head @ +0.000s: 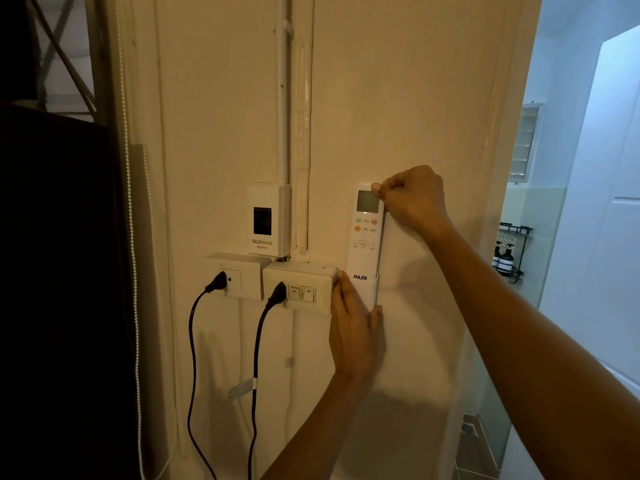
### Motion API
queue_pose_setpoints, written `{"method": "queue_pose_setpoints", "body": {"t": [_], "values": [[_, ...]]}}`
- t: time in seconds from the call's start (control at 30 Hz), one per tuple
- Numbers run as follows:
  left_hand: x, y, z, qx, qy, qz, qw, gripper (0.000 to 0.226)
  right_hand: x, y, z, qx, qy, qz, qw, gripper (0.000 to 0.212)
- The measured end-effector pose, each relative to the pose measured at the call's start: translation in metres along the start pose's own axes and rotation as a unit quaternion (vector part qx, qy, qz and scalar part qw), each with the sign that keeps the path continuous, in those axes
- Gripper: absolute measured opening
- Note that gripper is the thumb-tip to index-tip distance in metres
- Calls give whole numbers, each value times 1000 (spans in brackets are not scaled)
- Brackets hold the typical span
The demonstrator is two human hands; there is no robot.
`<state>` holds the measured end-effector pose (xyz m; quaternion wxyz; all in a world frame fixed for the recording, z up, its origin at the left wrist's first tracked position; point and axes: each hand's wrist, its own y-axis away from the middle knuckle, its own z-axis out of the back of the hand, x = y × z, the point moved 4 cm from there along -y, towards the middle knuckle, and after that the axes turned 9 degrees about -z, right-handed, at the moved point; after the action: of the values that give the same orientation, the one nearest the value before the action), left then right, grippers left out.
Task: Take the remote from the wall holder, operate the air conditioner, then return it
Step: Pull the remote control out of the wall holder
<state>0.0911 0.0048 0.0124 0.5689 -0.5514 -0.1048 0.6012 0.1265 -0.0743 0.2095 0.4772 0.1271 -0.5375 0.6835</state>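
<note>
A white AUX remote [364, 237] with a grey screen and coloured buttons stands upright in a white wall holder [369, 292] on the cream wall. My right hand [412, 199] pinches the remote's top right corner between thumb and fingers. My left hand [353, 327] cups the holder from below, with fingers wrapped around its left side and bottom. The remote's lower end is hidden inside the holder.
Left of the holder sit a switch-and-socket box [301, 289] and a second socket [235, 275], each with a black plug and hanging cable. A National breaker box [268, 220] is above them. A dark curtain hangs at the left; a bathroom doorway opens at the right.
</note>
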Motion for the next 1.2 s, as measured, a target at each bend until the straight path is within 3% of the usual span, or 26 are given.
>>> {"method": "queue_pose_setpoints", "body": {"t": [0.4, 0.57, 0.7, 0.77, 0.97, 1.2], "values": [[-6, 0, 9, 4, 22, 1, 1000, 76, 13, -15, 18, -23, -17, -2, 1000, 21], [-5, 0, 14, 30, 39, -23, 999, 74, 11, -15, 30, 5, -19, -19, 1000, 23], [1, -2, 25, 56, 43, -73, 995, 58, 0, -5, 30, 58, -34, -43, 997, 26], [0, -3, 39, 26, 23, -82, 996, 40, -6, -1, 27, 83, -48, -56, 994, 26], [-17, -6, 63, 26, 191, -88, 977, 35, -11, 14, 17, 164, -91, -80, 979, 23], [-35, 1, 91, 57, 349, 17, 935, 12, -5, 43, 18, 232, -164, -83, 955, 27]]}}
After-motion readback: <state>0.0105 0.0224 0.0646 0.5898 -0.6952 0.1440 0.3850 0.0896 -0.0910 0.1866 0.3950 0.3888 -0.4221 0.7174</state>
